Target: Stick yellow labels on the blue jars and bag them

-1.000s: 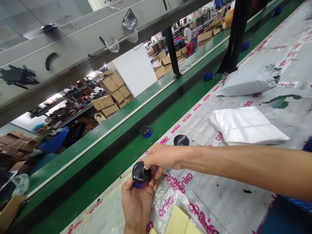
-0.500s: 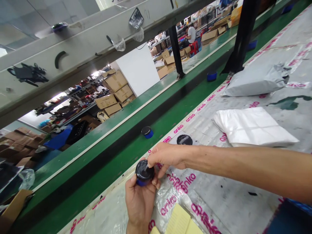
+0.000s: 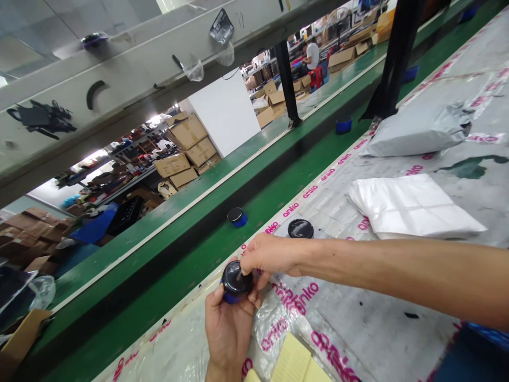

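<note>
My left hand (image 3: 229,334) is closed around a small round blue container with a black top (image 3: 235,278), holding it at the edge of the table beside the belt. Over the same container, my right hand (image 3: 272,255) has its fingertips pinched together against the right part of the black top. What lies between those fingertips, if anything, is hidden. Just beyond my right wrist, a round black disc (image 3: 301,228), like another such top, lies on the table covering.
A green conveyor belt (image 3: 191,233) runs diagonally past the table, carrying blue containers (image 3: 237,217). A stack of white sheets or bags (image 3: 413,207) and a grey plastic package (image 3: 421,130) lie at right. Yellow paper (image 3: 292,361) sits in front. A black post (image 3: 395,58) stands by the belt.
The blue containers on the belt have shifted slightly to the left and down. Both hands keep nearly the same place on the held container, with the right fingers slightly changed.
</note>
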Available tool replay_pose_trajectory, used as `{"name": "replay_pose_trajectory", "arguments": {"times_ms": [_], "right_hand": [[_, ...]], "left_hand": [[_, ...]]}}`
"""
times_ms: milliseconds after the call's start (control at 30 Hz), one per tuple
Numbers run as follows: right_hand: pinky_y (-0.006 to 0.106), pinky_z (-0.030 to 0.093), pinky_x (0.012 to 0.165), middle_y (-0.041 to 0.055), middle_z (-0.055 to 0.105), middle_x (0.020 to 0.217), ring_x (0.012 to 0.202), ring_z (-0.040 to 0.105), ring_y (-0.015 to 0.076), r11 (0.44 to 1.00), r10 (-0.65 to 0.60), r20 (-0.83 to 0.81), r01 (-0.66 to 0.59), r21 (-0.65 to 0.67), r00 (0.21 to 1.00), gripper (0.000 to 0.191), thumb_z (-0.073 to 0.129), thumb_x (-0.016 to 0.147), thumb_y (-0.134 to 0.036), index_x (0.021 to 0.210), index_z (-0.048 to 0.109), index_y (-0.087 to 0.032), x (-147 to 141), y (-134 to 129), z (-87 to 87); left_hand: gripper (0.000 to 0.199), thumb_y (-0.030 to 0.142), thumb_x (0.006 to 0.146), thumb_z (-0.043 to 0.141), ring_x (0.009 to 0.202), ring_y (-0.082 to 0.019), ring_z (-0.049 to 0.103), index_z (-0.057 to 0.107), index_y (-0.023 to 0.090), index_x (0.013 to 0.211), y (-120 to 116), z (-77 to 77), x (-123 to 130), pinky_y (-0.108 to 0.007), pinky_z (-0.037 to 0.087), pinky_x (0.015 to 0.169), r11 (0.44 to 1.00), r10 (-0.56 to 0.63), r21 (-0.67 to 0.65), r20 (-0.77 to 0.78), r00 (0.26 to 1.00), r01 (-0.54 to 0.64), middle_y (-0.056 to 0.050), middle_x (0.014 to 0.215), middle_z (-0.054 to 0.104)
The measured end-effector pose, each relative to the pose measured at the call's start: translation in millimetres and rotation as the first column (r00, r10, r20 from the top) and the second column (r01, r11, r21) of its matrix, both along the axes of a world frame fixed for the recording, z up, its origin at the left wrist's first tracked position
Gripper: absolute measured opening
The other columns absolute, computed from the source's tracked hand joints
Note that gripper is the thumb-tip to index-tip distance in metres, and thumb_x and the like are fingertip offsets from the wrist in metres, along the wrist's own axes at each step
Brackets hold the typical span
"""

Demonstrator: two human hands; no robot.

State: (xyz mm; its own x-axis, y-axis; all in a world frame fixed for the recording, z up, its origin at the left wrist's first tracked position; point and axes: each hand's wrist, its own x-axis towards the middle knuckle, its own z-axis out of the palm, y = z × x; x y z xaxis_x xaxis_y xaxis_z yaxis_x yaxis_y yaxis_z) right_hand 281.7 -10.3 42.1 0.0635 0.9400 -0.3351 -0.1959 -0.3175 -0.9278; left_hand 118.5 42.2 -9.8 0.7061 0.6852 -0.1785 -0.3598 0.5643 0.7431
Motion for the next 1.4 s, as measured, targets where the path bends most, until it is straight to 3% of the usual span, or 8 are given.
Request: {"name": "replay_pose_trajectory", "arguments": {"times_ms": [400,667,900,1067,1200,1300,1400], "right_hand": [[0.021,0.055,0.050,-0.0009,0.061,0.053,0.049,0.061,0.0119,0.999,0.001,0.079,0.001,-0.032,0.997,0.013,0.062,0.067,-0.013,0.055,0.059,-0.016,0.0,2.3,-0.4],[0.019,0.048,0.046,-0.0022,0.057,0.052,0.054,0.060,0.0131,0.997,-0.031,0.183,0.043,-0.061,0.983,0.017,0.070,0.063,-0.018,0.052,0.057,-0.018,3.9,2.2,0.7],[0.020,0.048,0.044,0.0004,0.061,0.063,0.062,0.061,0.0148,0.998,-0.044,0.186,0.051,-0.033,0.982,0.017,0.069,0.071,-0.027,0.059,0.060,-0.019,3.9,-6.0,4.9],[0.017,0.044,0.041,-0.0027,0.059,0.062,0.059,0.058,0.0121,0.998,-0.031,0.131,0.025,0.049,0.991,0.025,0.078,0.072,-0.030,0.064,0.057,-0.019,3.2,-8.4,-4.0],[0.017,0.048,0.045,-0.0030,0.060,0.063,0.059,0.060,0.0111,0.997,-0.034,0.076,0.029,0.070,0.997,0.015,0.069,0.082,-0.025,0.072,0.060,-0.018,1.6,-6.8,-10.2],[0.016,0.047,0.042,-0.0033,0.058,0.062,0.057,0.059,0.0106,0.994,-0.083,0.094,0.076,0.076,0.992,0.019,0.066,0.086,-0.032,0.073,0.060,-0.019,-2.4,-5.9,-12.7],[0.016,0.044,0.038,-0.0035,0.064,0.063,0.049,0.059,0.0106,0.995,-0.046,0.103,0.036,0.098,0.994,0.021,0.073,0.080,-0.038,0.083,0.063,-0.020,-8.5,-5.4,-17.6]], "left_hand": [[0.030,0.036,0.080,0.066,0.065,-0.019,0.060,0.075,0.016,0.100,-1.6,0.8,0.3,-0.032,0.054,0.060,0.999,-0.012,0.033,0.002,1.000,0.012,-0.010,0.091,0.073],[0.030,0.035,0.083,0.061,0.067,-0.021,0.060,0.073,0.019,0.105,-2.0,-0.3,-2.7,-0.034,0.052,0.061,1.000,-0.015,0.025,-0.002,1.000,0.015,-0.011,0.095,0.071],[0.031,0.036,0.086,0.056,0.066,-0.020,0.057,0.072,0.016,0.104,-1.4,-1.9,-2.4,-0.034,0.050,0.060,0.998,-0.023,0.059,-0.004,1.000,0.023,-0.012,0.094,0.070],[0.036,0.037,0.085,0.058,0.065,-0.021,0.057,0.071,0.017,0.111,-1.8,1.1,-1.3,-0.035,0.049,0.061,0.998,-0.044,0.040,0.004,0.999,0.044,-0.010,0.087,0.068],[0.035,0.039,0.085,0.058,0.065,-0.020,0.055,0.072,0.017,0.108,-1.5,3.8,-2.8,-0.035,0.048,0.061,0.999,-0.051,0.006,0.025,0.998,0.051,-0.012,0.092,0.068],[0.033,0.039,0.085,0.058,0.067,-0.020,0.056,0.073,0.015,0.102,-1.2,4.0,-3.3,-0.035,0.049,0.062,0.999,-0.046,0.003,0.031,0.998,0.046,-0.013,0.093,0.069],[0.028,0.036,0.086,0.058,0.068,-0.022,0.059,0.074,0.016,0.097,-1.5,2.1,-3.0,-0.036,0.051,0.062,1.000,-0.026,0.012,0.043,0.999,0.025,-0.011,0.087,0.070]]}}
